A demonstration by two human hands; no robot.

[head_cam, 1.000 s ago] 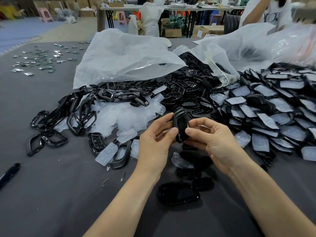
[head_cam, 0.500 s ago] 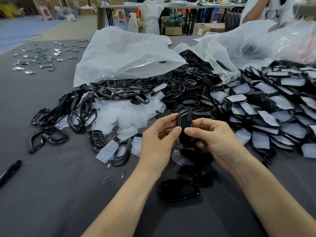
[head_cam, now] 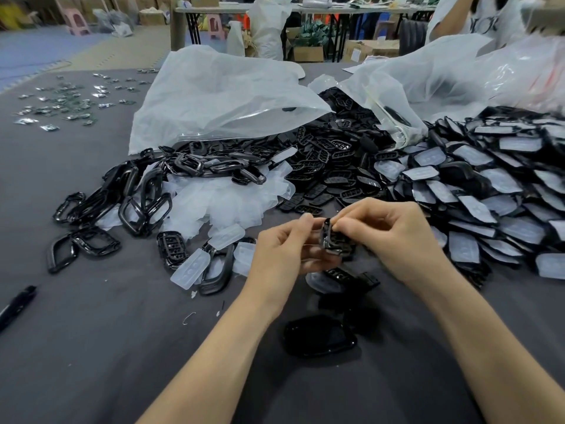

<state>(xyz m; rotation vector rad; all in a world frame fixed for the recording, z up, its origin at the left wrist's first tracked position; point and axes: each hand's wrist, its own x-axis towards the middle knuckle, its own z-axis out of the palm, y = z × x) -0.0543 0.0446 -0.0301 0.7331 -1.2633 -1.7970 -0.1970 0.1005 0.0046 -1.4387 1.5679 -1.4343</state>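
A small black plastic key-fob shell (head_cam: 331, 237) is held between both hands above the grey table (head_cam: 91, 347). My left hand (head_cam: 282, 249) grips its left side with curled fingers and thumb. My right hand (head_cam: 394, 237) pinches its top edge from the right. Just below the hands lie a few black shell parts (head_cam: 345, 278) and a glossy black cover (head_cam: 319, 335). Much of the held shell is hidden by my fingers.
Heaps of black frames (head_cam: 143, 203), clear button pads (head_cam: 220, 206) and padded black shells (head_cam: 474, 191) spread across the table's middle and right. Two white plastic bags (head_cam: 220, 99) lie behind them. A black pen (head_cam: 16, 304) lies at the left edge. A person (head_cam: 477, 16) stands far right.
The held shell has been tipped from upright to a flatter, lower pose. My right fingers have moved onto its top edge and both hands have drawn closer together.
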